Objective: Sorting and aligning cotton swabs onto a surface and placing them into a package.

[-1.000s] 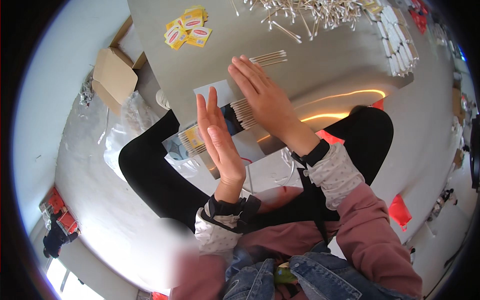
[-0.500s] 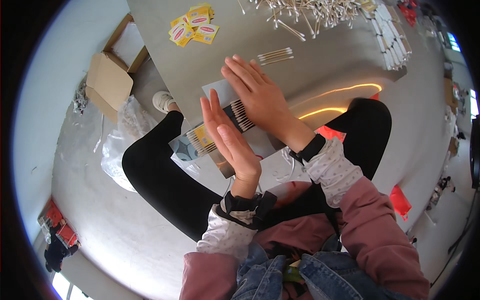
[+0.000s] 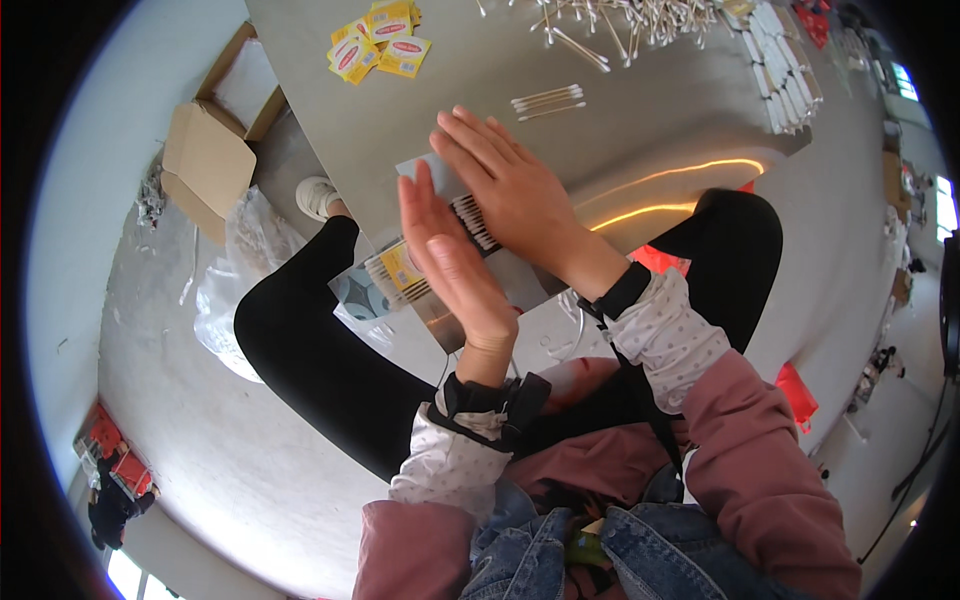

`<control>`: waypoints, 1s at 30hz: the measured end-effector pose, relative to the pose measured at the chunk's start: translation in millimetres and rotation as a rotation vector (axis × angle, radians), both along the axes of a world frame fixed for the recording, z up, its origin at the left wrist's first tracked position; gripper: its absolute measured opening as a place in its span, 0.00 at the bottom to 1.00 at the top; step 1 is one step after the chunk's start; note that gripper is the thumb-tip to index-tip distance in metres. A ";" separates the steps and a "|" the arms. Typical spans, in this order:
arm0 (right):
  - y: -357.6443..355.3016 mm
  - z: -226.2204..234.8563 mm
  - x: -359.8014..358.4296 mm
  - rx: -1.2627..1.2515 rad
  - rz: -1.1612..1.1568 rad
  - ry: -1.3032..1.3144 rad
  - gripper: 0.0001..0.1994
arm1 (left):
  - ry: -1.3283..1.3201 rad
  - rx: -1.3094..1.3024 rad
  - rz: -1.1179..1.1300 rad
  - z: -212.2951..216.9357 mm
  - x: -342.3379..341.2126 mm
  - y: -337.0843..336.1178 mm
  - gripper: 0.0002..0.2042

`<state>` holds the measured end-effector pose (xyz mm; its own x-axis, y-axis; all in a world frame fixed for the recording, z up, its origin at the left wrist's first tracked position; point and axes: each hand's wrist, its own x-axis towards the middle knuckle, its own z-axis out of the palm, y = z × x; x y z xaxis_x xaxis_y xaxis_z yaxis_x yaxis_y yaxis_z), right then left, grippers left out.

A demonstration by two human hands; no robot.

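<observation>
Both my hands lie over a row of cotton swabs near the table's front edge. My left hand is open, its fingers stretched out and its thumb raised, with its edge across the middle of the row. Close on its right, my right hand is also open and flat, fingers together, covering the row's right end. Left of my left hand, more swabs show with a yellow card on them, in what looks like a clear plastic sleeve. What lies beneath my palms is hidden.
Several yellow cards are piled at the far left of the metal table. A few swabs lie beyond my hands. Farther back are a heap of loose swabs and stacked white packs. An open cardboard box stands left.
My left hand has shifted slightly toward my right hand, so the gap between them is narrower and fewer swabs show there. The whole view has moved a little.
</observation>
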<state>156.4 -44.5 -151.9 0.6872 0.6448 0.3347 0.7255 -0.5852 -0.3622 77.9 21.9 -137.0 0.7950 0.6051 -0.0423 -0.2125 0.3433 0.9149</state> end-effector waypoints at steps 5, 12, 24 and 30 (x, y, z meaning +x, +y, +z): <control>4.7 -3.0 -1.1 0.021 -0.008 0.014 0.24 | -0.009 0.017 -0.019 5.2 -4.4 -0.6 0.32; 0.7 -4.0 0.9 0.038 -0.022 -0.007 0.24 | 0.411 0.389 -0.237 38.8 -67.4 11.6 0.21; 2.8 -5.4 1.4 0.070 -0.015 0.004 0.24 | 0.586 1.021 -0.472 32.6 -69.5 6.6 0.29; 4.6 -3.3 0.5 0.059 -0.016 0.004 0.24 | 0.570 0.962 -0.467 30.8 -67.9 11.3 0.27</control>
<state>156.9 -39.9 -155.3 0.6987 0.6131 0.3687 0.7147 -0.5745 -0.3990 10.1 33.3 -106.2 0.9589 0.2417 -0.1483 0.2669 -0.5926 0.7600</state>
